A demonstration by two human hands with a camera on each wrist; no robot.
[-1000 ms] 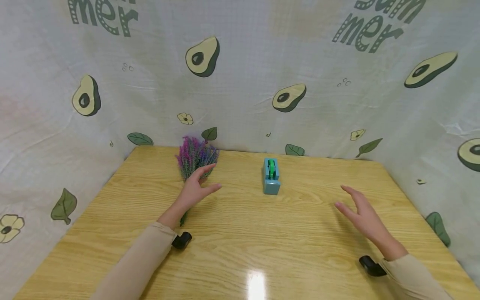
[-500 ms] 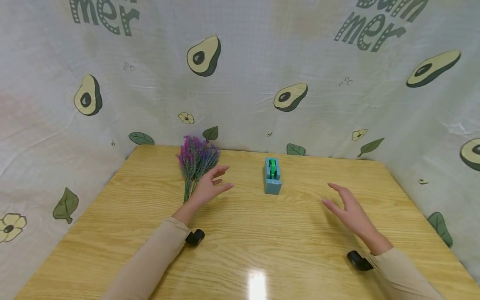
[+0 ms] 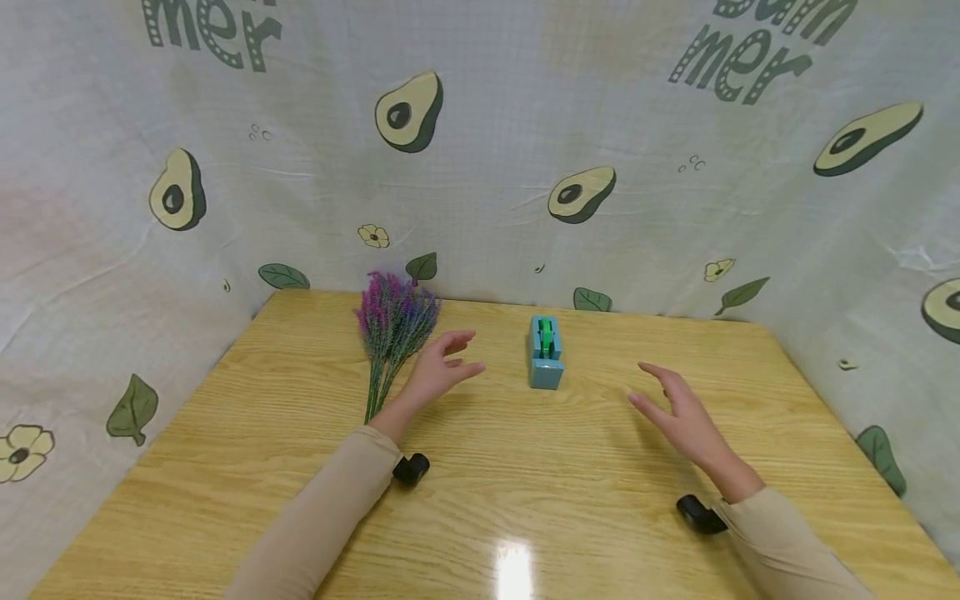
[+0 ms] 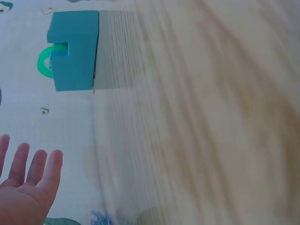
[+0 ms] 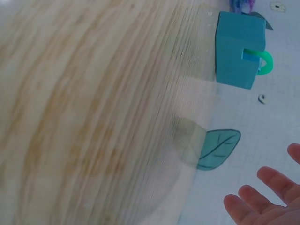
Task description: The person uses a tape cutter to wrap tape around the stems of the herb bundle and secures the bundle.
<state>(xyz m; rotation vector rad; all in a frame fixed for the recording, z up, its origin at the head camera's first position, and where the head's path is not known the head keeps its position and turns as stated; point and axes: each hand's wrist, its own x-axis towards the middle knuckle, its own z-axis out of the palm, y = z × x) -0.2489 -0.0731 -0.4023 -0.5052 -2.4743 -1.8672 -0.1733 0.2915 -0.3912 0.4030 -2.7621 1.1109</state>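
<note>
Fingers (image 3: 459, 336) loosely bent and thumb (image 3: 470, 372) parted from them, the left hand (image 3: 437, 368) hovers over the table (image 3: 525, 450). I see the right hand (image 3: 681, 417) raised in much the same way, its thumb and fingers spread; each wrist (image 3: 392, 418) wears a black camera (image 3: 412, 469) by a beige sleeve (image 3: 322, 517).

Between the two hands, touching neither, stands the dispenser (image 3: 546, 372), toward the table's far edge. It is blue and boxy, longer front to back than across, a bright green roll (image 3: 546, 333) set in its slot; from the wrist views I see the roll curve out of the body. To its left lie the flowers (image 3: 393, 321), magenta and violet heads toward the back, green stems running in behind the left wrist as I look.

The table is yellowish wood, its grain running crosswise, glossy enough to mirror the dispenser faintly in my wrist views and throw back a white glare (image 3: 513, 573) at the near side. Beyond it and along both sides hangs an off-white cloth (image 3: 491, 158), a little creased, printed with halved avocados (image 3: 411, 129), green leaves (image 3: 592, 300) and grey-green lettering (image 3: 726, 82) high up.
</note>
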